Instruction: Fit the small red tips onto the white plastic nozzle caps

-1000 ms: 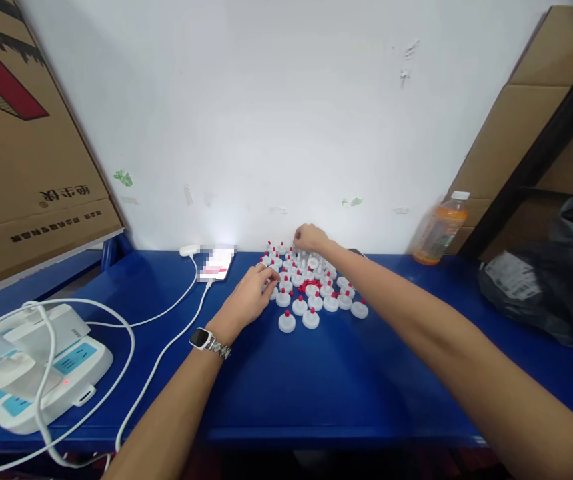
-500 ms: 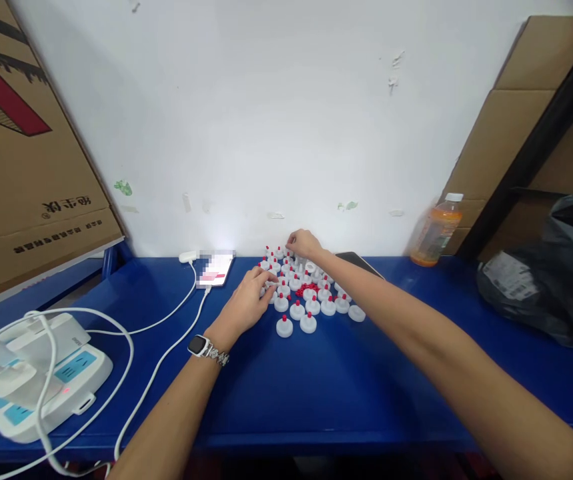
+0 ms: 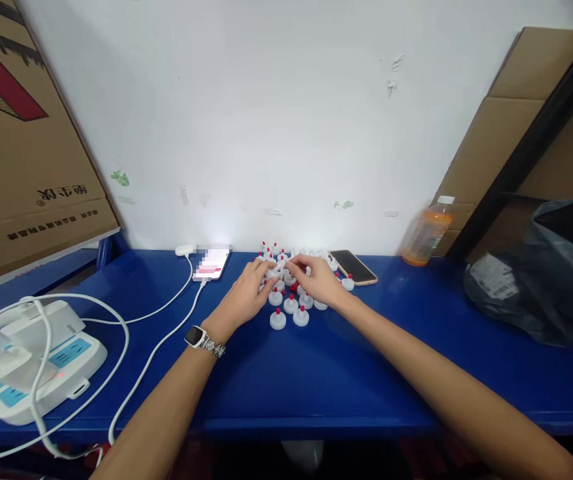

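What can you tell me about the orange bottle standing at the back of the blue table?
The orange bottle looks like clear plastic, filled nearly to the neck with orange liquid, and is closed with a white cap. It stands on the blue table at the back right, by the white wall and close to the leaning cardboard; it seems tilted, perhaps from the lens. Its label is too blurred to read. Neither hand touches it.

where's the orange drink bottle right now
In the head view the orange drink bottle stands at the back of the blue table against the wall, on the right, just beyond the dark phone and beside the leaning cardboard.
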Demonstrator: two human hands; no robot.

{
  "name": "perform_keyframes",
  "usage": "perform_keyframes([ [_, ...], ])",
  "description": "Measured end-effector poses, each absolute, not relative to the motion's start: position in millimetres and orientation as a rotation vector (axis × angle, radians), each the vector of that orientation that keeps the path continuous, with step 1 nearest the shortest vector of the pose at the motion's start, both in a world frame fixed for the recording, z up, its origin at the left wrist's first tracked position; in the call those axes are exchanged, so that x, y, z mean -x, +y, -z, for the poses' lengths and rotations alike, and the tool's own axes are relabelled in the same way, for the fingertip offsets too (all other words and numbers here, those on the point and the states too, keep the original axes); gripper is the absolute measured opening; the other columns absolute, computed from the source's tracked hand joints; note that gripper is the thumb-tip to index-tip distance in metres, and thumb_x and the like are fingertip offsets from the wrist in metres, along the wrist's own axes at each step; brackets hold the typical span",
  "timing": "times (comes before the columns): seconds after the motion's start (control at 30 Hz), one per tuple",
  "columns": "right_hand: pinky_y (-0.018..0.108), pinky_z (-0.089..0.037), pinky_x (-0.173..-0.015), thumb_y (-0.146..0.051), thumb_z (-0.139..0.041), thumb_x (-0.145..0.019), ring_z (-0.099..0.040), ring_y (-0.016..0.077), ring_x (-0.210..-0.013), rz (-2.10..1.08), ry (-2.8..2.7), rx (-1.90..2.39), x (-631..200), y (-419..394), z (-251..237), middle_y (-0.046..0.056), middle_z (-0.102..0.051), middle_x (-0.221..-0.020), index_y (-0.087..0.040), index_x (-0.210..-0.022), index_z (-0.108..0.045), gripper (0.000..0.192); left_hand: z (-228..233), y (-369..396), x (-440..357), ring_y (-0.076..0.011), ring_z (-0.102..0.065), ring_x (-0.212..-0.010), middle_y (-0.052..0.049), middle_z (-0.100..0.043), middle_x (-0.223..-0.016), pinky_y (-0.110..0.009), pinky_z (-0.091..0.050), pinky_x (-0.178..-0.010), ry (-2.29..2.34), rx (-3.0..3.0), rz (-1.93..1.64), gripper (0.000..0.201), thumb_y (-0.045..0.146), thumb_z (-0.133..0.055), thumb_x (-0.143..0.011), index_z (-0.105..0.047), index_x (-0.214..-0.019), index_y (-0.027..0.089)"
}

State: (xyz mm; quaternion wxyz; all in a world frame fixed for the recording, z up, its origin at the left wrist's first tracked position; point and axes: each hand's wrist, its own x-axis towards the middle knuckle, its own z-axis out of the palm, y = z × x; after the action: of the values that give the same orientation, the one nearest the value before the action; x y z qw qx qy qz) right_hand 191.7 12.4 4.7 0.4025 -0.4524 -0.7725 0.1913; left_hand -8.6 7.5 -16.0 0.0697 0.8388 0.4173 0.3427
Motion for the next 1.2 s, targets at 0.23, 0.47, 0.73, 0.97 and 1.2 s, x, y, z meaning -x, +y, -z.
perform_keyframes([
  [0.23,0.044,-0.030,-0.094,-0.038,-0.068,-0.078,-0.061,0.0257,-0.090,-0.154,-2.341,1.535,-185,23,-6,0.003,-0.070,-0.071,-0.023,-0.069,-0.072,0.018,15,8,11,-0.0250,-0.054,-0.111,-0.008,-0.058,-0.118,-0.046,-0.044,-0.103,1.276,-2.545,-1.034,0.033,0.042,-0.041,-0.101,-0.054,-0.125,0.023],
  [0.47,0.045,-0.028,-0.094,-0.032,-0.068,-0.077,-0.062,0.0272,-0.093,-0.175,-2.343,1.654,-178,33,1,0.004,-0.071,-0.071,-0.023,-0.070,-0.072,0.012,14,7,11,-0.0248,-0.054,-0.109,-0.008,-0.059,-0.117,-0.046,-0.045,-0.100,1.276,-2.557,-1.023,0.033,0.043,-0.041,-0.101,-0.055,-0.123,0.022],
  [0.73,0.035,-0.043,-0.081,-0.025,-0.063,-0.080,-0.062,0.0207,-0.084,-0.400,-2.031,1.242,-195,18,-6,0.004,-0.071,-0.080,-0.019,-0.078,-0.067,0.007,13,5,9,-0.0244,-0.053,-0.111,-0.009,-0.058,-0.119,-0.044,-0.046,-0.098,1.269,-2.507,-1.044,0.038,0.047,-0.038,-0.102,-0.052,-0.126,0.021],
  [0.97,0.030,-0.049,-0.066,-0.045,-0.077,-0.074,-0.064,0.0163,-0.068,-1.012,-1.550,0.864,-202,9,-5,0.004,-0.071,-0.074,-0.018,-0.082,-0.065,0.031,6,-4,2,-0.0240,-0.058,-0.109,-0.009,-0.060,-0.118,-0.042,-0.049,-0.094,1.229,-2.474,-0.940,0.042,0.049,-0.033,-0.103,-0.049,-0.130,0.022],
  [1.2,0.030,-0.052,-0.067,-0.050,-0.081,-0.070,-0.065,0.0159,-0.070,-1.070,-1.510,0.806,-202,11,-2,0.003,-0.071,-0.073,-0.019,-0.081,-0.071,0.035,7,-5,1,-0.0240,-0.054,-0.118,-0.009,-0.058,-0.125,-0.044,-0.044,-0.105,1.135,-2.527,-0.936,0.038,0.047,-0.034,-0.103,-0.049,-0.129,0.023],
])
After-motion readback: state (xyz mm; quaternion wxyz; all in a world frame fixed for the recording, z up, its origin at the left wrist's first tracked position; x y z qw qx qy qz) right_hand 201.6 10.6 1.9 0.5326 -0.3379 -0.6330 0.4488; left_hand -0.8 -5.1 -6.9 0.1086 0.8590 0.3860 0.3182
